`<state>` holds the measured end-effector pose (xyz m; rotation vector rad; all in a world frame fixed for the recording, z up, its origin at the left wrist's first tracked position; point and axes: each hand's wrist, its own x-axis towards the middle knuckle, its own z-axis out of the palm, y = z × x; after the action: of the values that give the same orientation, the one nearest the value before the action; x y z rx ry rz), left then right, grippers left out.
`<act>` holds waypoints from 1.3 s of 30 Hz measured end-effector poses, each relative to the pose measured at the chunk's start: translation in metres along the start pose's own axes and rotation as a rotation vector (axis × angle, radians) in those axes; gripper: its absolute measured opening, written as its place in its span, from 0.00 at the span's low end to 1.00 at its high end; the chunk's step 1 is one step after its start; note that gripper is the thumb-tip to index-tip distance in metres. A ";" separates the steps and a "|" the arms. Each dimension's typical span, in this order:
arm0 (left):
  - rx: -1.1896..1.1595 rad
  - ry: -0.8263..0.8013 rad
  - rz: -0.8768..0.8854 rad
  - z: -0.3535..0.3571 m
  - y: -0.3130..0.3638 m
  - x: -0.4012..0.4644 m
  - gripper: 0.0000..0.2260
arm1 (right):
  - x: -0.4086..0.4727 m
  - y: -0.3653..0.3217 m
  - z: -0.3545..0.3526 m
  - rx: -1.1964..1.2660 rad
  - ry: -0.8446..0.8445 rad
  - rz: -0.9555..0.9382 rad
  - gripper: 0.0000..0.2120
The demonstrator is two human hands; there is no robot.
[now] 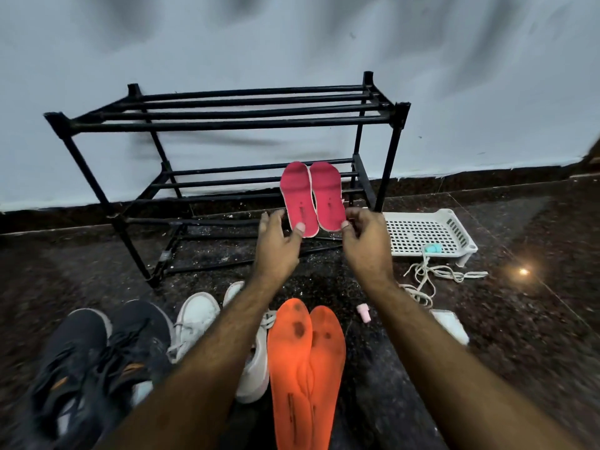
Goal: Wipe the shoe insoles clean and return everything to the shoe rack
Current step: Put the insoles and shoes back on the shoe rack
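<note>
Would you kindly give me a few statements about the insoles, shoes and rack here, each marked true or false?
1. Two pink insoles stand against the black shoe rack. True.
2. The orange insoles look spotless. False: dark stains show near their toe ends.
3. The rack's top shelf holds the dark sneakers. False: they sit on the floor.
4. The left hand and right hand each pinch an insole's lower end. True.

**What I can't make out**

My arms cover part of the white shoes (198,319). The bottom edge cuts off the dark shoes (97,362) and the heels of the orange insoles (305,368). The rack (227,115) and wall (292,34) are motion-blurred. The small teal thing (433,249) on the tray (422,232) and the pink one (362,312) on the floor are too small to identify.
</note>
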<state>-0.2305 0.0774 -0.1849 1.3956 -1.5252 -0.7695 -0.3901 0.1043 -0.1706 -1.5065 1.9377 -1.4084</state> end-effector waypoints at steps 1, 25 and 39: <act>-0.004 0.004 0.011 0.000 -0.003 -0.019 0.24 | -0.018 0.001 -0.001 0.001 -0.010 0.006 0.11; 0.249 -0.142 -0.341 -0.015 -0.076 -0.242 0.20 | -0.238 0.057 0.003 -0.149 -0.315 0.488 0.17; 0.004 0.000 -0.694 0.019 -0.090 -0.233 0.27 | -0.230 0.088 0.032 -0.053 -0.273 0.707 0.20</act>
<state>-0.2211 0.2876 -0.3208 1.9526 -1.0240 -1.1709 -0.3245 0.2839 -0.3287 -0.8250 2.0372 -0.8019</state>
